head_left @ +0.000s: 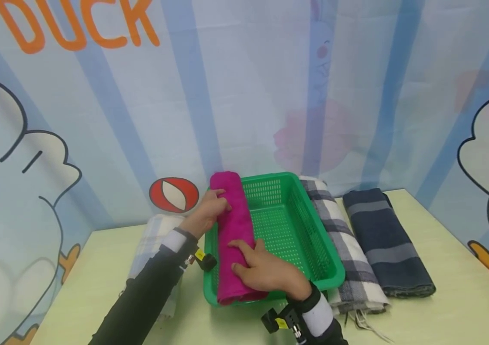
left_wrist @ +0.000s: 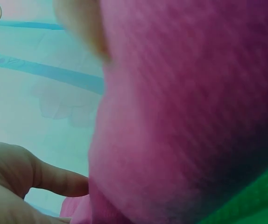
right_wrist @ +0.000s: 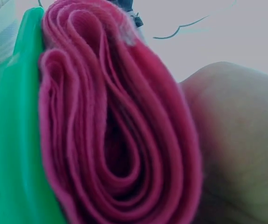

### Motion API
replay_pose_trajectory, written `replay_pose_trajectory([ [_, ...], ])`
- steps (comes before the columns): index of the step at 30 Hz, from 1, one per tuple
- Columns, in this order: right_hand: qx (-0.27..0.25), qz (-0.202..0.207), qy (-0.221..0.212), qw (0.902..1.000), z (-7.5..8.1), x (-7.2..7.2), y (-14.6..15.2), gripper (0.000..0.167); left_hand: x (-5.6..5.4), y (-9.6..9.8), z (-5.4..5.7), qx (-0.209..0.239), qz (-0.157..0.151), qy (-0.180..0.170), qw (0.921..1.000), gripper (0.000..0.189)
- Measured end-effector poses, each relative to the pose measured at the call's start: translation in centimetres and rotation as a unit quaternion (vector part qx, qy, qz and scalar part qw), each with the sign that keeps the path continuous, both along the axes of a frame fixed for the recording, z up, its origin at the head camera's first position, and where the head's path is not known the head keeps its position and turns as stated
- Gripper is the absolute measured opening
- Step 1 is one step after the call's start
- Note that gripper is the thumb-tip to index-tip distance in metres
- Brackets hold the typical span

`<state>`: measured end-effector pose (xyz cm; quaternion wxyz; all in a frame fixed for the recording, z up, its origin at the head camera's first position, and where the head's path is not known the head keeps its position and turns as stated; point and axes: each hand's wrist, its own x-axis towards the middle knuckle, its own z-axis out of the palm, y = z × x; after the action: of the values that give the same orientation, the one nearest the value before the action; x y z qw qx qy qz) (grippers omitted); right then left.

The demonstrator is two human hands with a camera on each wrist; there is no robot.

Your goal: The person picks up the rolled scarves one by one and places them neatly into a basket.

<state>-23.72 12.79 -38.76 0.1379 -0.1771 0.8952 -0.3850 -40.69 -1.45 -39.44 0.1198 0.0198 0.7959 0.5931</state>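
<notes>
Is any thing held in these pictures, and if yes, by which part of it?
The pink roll: the left hand holds it towards its far end, the right hand towards its near end.

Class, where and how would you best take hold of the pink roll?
Probably near both ends, from above: the pink roll is long and layered cloth, so one central grip might let its ends sag, and the green basket lies beneath.

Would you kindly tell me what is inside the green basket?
Right of the magenta roll, the green basket shows bare perforated floor and walls. The roll and right hand cover much of the left and near parts; whatever lies beneath is hidden.
</notes>
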Motion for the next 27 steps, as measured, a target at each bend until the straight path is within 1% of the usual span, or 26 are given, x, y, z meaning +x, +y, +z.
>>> replay_pose_trajectory([
  [5,0.017,0.006,0.025,0.9995,0.0,0.3,0.1,0.036,0.3,0.3,0.0,-0.043,-0.004,0.018,0.9989,0.076],
  [9,0.041,0.020,0.056,0.9974,0.0,0.4,0.1,0.038,0.4,0.6,0.0,-0.066,-0.014,0.021,0.9975,0.078],
  [13,0.060,0.044,0.078,0.9942,-0.1,0.3,0.3,0.039,0.5,0.7,0.1,-0.081,-0.024,0.012,0.9964,0.078],
  [17,0.090,0.078,0.073,0.9902,-0.3,0.3,0.3,0.034,0.7,0.6,0.1,-0.088,-0.029,0.002,0.9957,0.074],
  [19,0.110,0.097,0.064,0.9870,-0.4,0.3,0.2,0.031,0.7,0.5,-0.1,-0.087,-0.031,-0.005,0.9957,0.075],
  [21,0.130,0.109,0.058,0.9839,-0.7,0.4,0.0,0.030,0.7,0.6,-0.3,-0.089,-0.036,-0.011,0.9954,0.076],
  [23,0.143,0.109,0.053,0.9823,-0.9,0.4,-0.3,0.030,0.7,0.7,-0.5,-0.102,-0.039,-0.014,0.9940,0.078],
  [27,0.147,0.090,0.040,0.9841,-1.3,0.3,-0.7,0.030,0.8,0.8,-0.6,-0.142,-0.038,-0.012,0.9890,0.073],
])
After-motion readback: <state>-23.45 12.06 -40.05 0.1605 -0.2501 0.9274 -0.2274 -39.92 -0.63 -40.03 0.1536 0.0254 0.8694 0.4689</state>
